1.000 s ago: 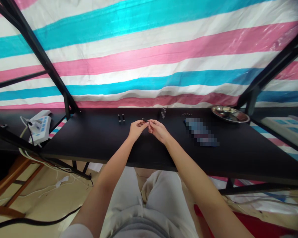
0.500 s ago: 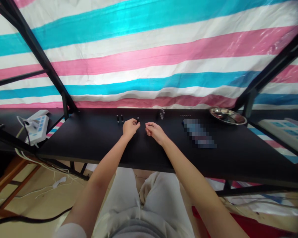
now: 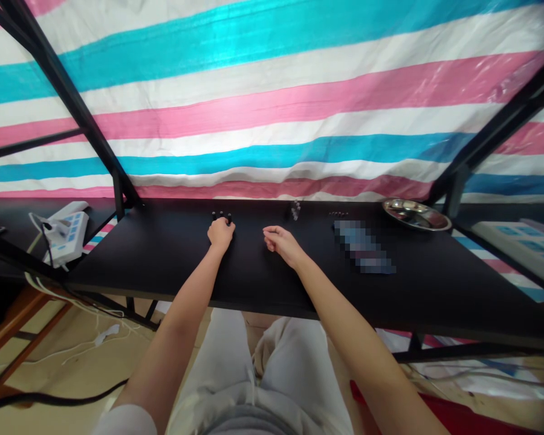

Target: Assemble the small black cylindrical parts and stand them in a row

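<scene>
Where the left grip (image 3: 220,234) pinches, a cylinder (image 3: 229,218) stands.

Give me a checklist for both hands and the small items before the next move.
1. Left hand has its fingers at the rightmost black tube: ok.
2. Other two black tubes apart from the hand: cannot tell, it hides their lower parts.
3. Right hand empty: cannot tell, fingers curled together.
4. Clear pieces apart from both hands: ok.
5. Metal plate away from both hands: ok.
</scene>
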